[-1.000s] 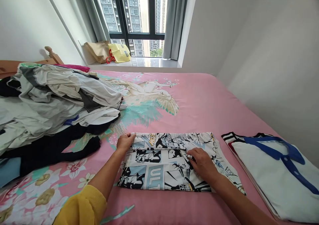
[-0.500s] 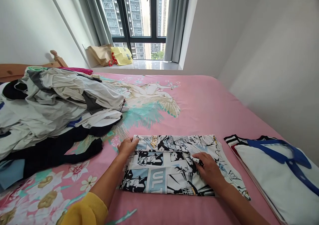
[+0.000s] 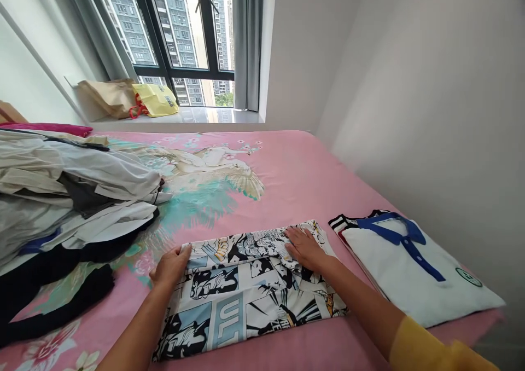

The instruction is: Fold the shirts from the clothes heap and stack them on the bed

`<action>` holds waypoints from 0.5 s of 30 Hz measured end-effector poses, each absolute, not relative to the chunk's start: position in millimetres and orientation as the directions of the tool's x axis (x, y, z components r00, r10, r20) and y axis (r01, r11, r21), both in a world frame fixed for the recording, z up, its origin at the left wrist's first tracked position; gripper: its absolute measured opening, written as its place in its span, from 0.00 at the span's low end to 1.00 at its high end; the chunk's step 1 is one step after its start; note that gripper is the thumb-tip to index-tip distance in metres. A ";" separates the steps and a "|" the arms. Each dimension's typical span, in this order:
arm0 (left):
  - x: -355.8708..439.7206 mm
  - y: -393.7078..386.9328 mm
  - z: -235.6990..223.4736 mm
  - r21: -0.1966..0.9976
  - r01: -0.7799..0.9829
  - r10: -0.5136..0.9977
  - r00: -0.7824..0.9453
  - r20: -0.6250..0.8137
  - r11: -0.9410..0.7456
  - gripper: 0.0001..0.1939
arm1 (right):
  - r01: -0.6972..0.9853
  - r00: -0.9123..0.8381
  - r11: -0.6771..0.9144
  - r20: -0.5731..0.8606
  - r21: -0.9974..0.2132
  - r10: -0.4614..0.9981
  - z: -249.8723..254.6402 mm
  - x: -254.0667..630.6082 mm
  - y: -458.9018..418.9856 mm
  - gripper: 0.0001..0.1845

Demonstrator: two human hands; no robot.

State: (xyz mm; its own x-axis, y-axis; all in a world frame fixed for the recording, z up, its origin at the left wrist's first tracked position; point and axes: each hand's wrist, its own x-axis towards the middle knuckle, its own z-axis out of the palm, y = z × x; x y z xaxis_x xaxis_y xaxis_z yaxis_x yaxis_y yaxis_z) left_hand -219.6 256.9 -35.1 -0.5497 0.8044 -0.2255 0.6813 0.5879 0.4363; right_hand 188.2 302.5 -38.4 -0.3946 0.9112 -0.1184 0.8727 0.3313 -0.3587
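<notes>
A folded comic-print shirt (image 3: pixel 241 289) in black, white and pale blue lies on the bed in front of me. My left hand (image 3: pixel 169 267) grips its upper left corner, thumb on top and the other fingers partly hidden at the edge. Near the upper right part of the shirt, my right hand (image 3: pixel 305 248) rests flat with its fingers stretched over the cloth. To the right lies a stack of folded shirts (image 3: pixel 394 261), topped by a white one with a blue collar.
A heap of loose clothes (image 3: pixel 82 174) covers the left of the bed. The pink flowered sheet (image 3: pixel 287 179) runs back to a window sill, where a brown paper bag (image 3: pixel 106 97) and a yellow bag (image 3: pixel 158 98) sit. A wall (image 3: pixel 430 114) borders the right side.
My right hand has let go of the pinched fold and moved up, now flat on the shirt. The flared right part no longer sticks out. The view has turned right.
</notes>
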 end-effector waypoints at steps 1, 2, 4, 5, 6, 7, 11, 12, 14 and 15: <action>-218.9 254.9 -38.0 0.424 0.689 0.803 -0.561 -0.203 0.588 0.26 | 0.904 -0.363 0.301 -0.174 -0.305 0.915 -43.0 187.6 309.5 0.35; -217.8 252.8 -40.5 0.413 0.698 0.803 -0.567 -0.183 0.586 0.26 | 0.928 -0.321 0.263 -0.207 -0.264 0.924 -47.2 187.2 315.0 0.37; -215.8 248.8 -44.1 0.399 0.713 0.809 -0.567 -0.155 0.577 0.28 | 0.951 -0.268 0.220 -0.230 -0.216 0.936 -53.9 186.8 321.3 0.40; -215.2 247.4 -45.1 0.395 0.718 0.811 -0.566 -0.150 0.574 0.28 | 0.955 -0.261 0.216 -0.232 -0.203 0.937 -56.1 186.9 322.4 0.41; -215.1 246.5 -45.7 0.388 0.723 0.813 -0.563 -0.147 0.571 0.29 | 0.958 -0.256 0.214 -0.231 -0.192 0.939 -57.4 187.2 322.3 0.41; -215.6 246.1 -46.0 0.379 0.731 0.816 -0.559 -0.145 0.568 0.29 | 0.961 -0.246 0.207 -0.226 -0.183 0.942 -58.0 187.8 321.4 0.41; -220.6 248.0 -46.4 0.333 0.782 0.846 -0.519 -0.122 0.528 0.30 | 0.972 -0.191 0.161 -0.172 -0.172 0.967 -55.7 197.9 315.7 0.43; -221.9 248.8 -46.6 0.327 0.791 0.853 -0.508 -0.120 0.517 0.31 | 0.973 -0.175 0.145 -0.171 -0.178 0.969 -54.1 203.2 314.9 0.43; -224.0 250.4 -47.4 0.316 0.802 0.860 -0.496 -0.119 0.507 0.31 | 0.978 -0.128 0.092 -0.193 -0.187 0.973 -49.5 216.5 314.7 0.41; -224.7 251.1 -47.9 0.312 0.807 0.863 -0.491 -0.117 0.501 0.32 | 0.980 -0.104 0.065 -0.207 -0.186 0.973 -46.7 223.7 315.0 0.40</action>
State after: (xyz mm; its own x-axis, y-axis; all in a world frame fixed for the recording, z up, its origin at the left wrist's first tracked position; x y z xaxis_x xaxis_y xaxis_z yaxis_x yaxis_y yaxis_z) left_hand -224.7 251.1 -47.9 -0.4909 0.8633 -0.1168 0.8072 0.5012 0.3118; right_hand 223.7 315.0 -46.7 -0.1036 0.9729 -0.2067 0.9804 0.0649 -0.1859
